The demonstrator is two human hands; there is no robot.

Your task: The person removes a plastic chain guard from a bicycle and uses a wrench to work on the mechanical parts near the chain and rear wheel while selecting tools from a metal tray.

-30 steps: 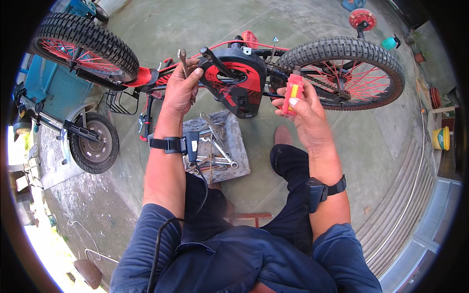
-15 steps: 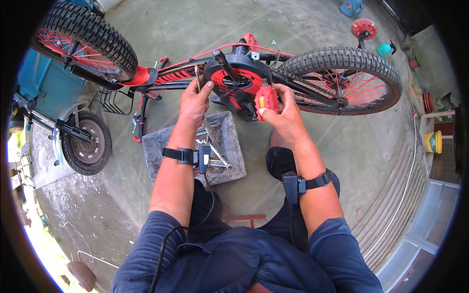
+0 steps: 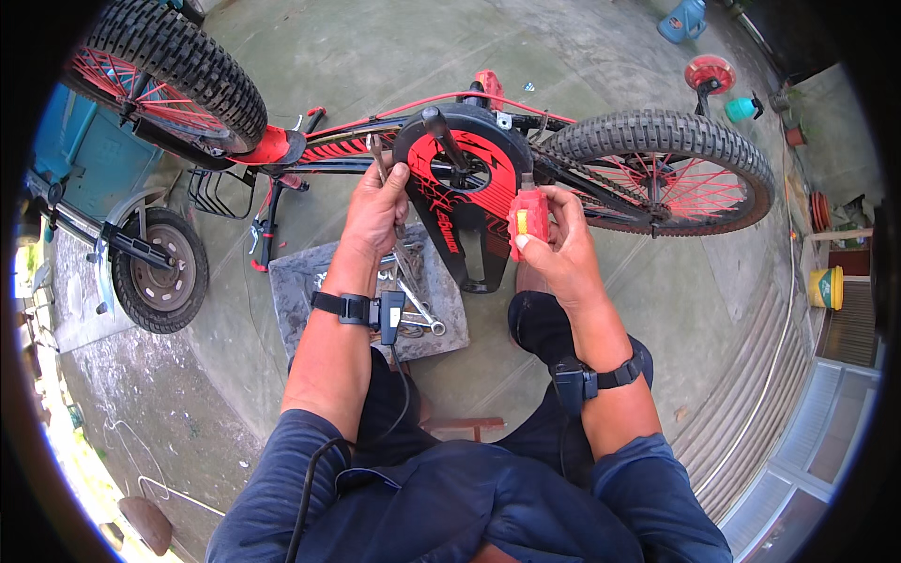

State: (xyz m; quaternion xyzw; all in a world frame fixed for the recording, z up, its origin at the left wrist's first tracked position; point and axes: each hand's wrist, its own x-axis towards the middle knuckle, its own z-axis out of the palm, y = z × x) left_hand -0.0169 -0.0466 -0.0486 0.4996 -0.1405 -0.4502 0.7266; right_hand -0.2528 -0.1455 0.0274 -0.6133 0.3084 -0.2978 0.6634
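The floor [image 3: 676, 310] was grey-green concrete, scuffed and stained, with a ribbed band [image 3: 737, 380] curving along the right; daylight glared at the lower left. A blue vehicle [image 3: 83, 141] stood at the left. The bike [image 3: 427, 150] stretched across the space ahead, seemingly upturned, which probably brought its underside within comfortable reach. Its red-and-black chain guard [image 3: 450, 225] pointed toward the person. The tray [image 3: 298, 296], a shallow grey box with wrenches [image 3: 435, 326] in it, sat near the legs [image 3: 537, 319], likely to put tools close by. A yellow bucket [image 3: 826, 288] was at the far right. The left hand [image 3: 378, 208] was closed round a metal wrench [image 3: 377, 155], its head sticking up beside the guard. The right hand [image 3: 566, 251] pinched the red pedal [image 3: 532, 220] by its body, between thumb and fingers, just right of the guard, perhaps to leave the upward-pointing spindle [image 3: 527, 181] free.
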